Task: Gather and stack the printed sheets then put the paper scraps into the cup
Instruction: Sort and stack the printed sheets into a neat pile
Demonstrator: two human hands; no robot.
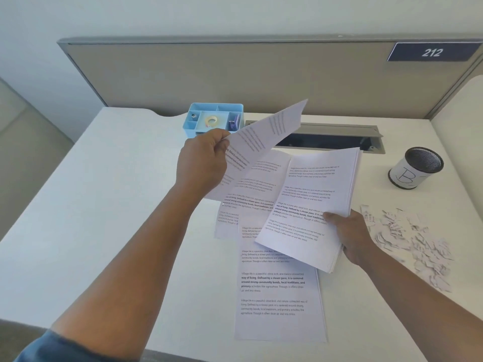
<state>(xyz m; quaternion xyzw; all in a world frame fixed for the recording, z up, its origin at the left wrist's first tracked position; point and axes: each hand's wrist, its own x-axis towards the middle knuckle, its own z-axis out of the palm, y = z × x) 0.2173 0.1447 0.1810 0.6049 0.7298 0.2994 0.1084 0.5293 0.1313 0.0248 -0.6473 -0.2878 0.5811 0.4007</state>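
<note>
My left hand [202, 159] pinches one printed sheet [264, 138] by its edge and holds it up in the air, tilted toward the back. My right hand [350, 237] grips a stack of printed sheets [313, 205] at its lower right edge, lifted above the desk. More printed sheets [277, 296] lie flat and overlapping on the white desk [117, 205] under the stack. A pile of white paper scraps [413, 241] lies on the desk to the right of my right hand. The black mesh cup [415, 167], wrapped with a label marked B, stands upright behind the scraps.
A light blue desk organizer [215, 120] with tape and small items stands at the back centre. Behind the sheets an open grey cable tray [329, 137] is set into the desk. A beige partition [235, 74] with a plate reading 212 closes the back.
</note>
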